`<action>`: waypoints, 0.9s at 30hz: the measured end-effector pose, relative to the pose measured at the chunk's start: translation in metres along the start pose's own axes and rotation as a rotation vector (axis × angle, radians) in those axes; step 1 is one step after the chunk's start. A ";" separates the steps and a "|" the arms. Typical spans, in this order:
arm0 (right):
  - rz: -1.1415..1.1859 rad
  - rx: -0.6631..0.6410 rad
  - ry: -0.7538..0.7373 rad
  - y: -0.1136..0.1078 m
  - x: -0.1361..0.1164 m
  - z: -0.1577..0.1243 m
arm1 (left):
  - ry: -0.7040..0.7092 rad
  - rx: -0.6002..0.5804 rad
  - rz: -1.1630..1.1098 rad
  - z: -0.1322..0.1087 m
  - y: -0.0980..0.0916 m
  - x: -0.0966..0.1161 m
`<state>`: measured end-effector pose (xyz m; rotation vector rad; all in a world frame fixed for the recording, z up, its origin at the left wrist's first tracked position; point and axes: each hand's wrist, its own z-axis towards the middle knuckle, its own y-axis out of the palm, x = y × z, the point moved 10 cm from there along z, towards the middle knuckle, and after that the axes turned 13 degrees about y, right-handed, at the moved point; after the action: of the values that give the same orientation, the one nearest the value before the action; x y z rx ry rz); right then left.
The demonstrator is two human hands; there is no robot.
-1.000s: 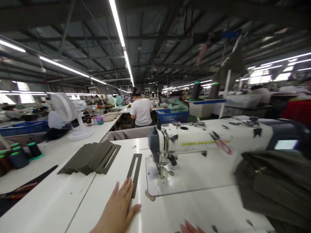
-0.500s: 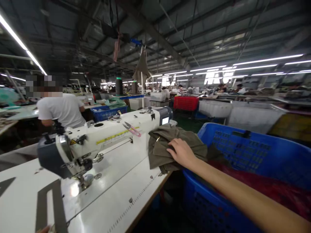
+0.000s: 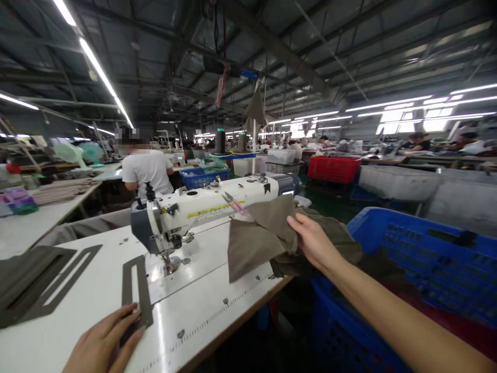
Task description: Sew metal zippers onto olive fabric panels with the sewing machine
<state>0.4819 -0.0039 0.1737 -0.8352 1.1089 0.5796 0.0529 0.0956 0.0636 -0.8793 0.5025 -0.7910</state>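
At the right end of the sewing machine table, my right hand is closed on a flap of olive-brown fabric, thumb on top. The flap is raised and spread toward the machine. More of the olive cloth lies bunched behind my hand. At the lower left, my left hand is closed, with thumb and fingers around the near end of a narrow dark fabric frame that has a long slot. This piece rests on the white tabletop, just left of the needle area of the sewing machine.
Similar slotted pieces and folded dark fabric lie at the left of the tabletop. Pink-handled thread snips rest on the machine. A blue basket with cloth stands at right. A person in white is seated beyond the machine.
My right hand has gone from resting on the bunched cloth to lifting a flap of it leftward. The view has swung left, bringing my left hand and the stacked pieces into sight.
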 end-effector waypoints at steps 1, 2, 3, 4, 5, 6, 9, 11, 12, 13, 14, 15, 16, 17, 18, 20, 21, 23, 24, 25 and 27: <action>0.067 -0.034 0.019 0.010 -0.001 -0.003 | 0.003 0.008 0.018 0.003 -0.008 0.004; 0.127 -0.068 0.039 0.023 -0.001 -0.007 | 0.003 0.028 0.031 0.006 -0.018 0.009; 0.181 -0.103 0.060 0.037 0.001 -0.010 | 0.015 0.059 0.038 0.010 -0.029 0.018; 0.225 -0.134 0.080 0.052 0.004 -0.014 | 0.011 0.109 0.038 0.014 -0.043 0.027; 0.258 -0.161 0.099 0.066 0.008 -0.018 | 0.016 0.147 0.026 0.019 -0.054 0.038; 0.278 -0.181 0.114 0.080 0.013 -0.022 | 0.036 0.156 -0.001 0.025 -0.061 0.052; 0.313 -0.221 0.150 0.107 0.023 -0.029 | 0.216 0.135 -0.090 0.046 -0.064 0.106; 0.339 -0.234 0.169 0.113 0.024 -0.030 | 0.345 -0.016 -0.155 0.057 -0.042 0.141; 0.365 -0.237 0.177 0.112 0.023 -0.030 | 0.392 -0.125 -0.195 0.060 -0.025 0.155; 0.398 -0.234 0.183 0.109 0.021 -0.029 | 0.409 -0.230 -0.237 0.061 -0.009 0.165; 0.433 -0.227 0.186 0.104 0.020 -0.027 | 0.409 -0.309 -0.277 0.062 0.003 0.171; 0.467 -0.214 0.188 0.099 0.020 -0.025 | 0.397 -0.371 -0.311 0.062 0.013 0.175; 0.495 -0.201 0.190 0.095 0.021 -0.023 | 0.375 -0.410 -0.338 0.062 0.018 0.176; 0.515 -0.187 0.196 0.092 0.024 -0.021 | 0.349 -0.428 -0.353 0.063 0.020 0.176; 0.529 -0.178 0.212 0.090 0.031 -0.018 | 0.322 -0.436 -0.358 0.063 0.020 0.173; 0.560 -0.174 0.266 0.093 0.049 -0.015 | 0.283 -0.433 -0.365 0.065 0.014 0.168; 0.576 -0.175 0.291 0.096 0.057 -0.014 | 0.264 -0.422 -0.373 0.066 0.010 0.165; 0.595 -0.199 0.310 0.101 0.065 -0.018 | 0.229 -0.396 -0.394 0.068 0.003 0.158; 0.591 -0.229 0.299 0.104 0.062 -0.023 | 0.214 -0.387 -0.400 0.069 0.002 0.154; 0.571 -0.281 0.271 0.106 0.054 -0.029 | 0.201 -0.384 -0.398 0.069 0.003 0.151; 0.451 -0.483 0.173 0.115 0.024 -0.051 | 0.170 -0.361 -0.384 0.067 0.007 0.142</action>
<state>0.3750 0.0199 0.1075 -1.0681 1.3518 1.2022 0.1884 0.0193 0.0847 -1.2728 0.6480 -1.1540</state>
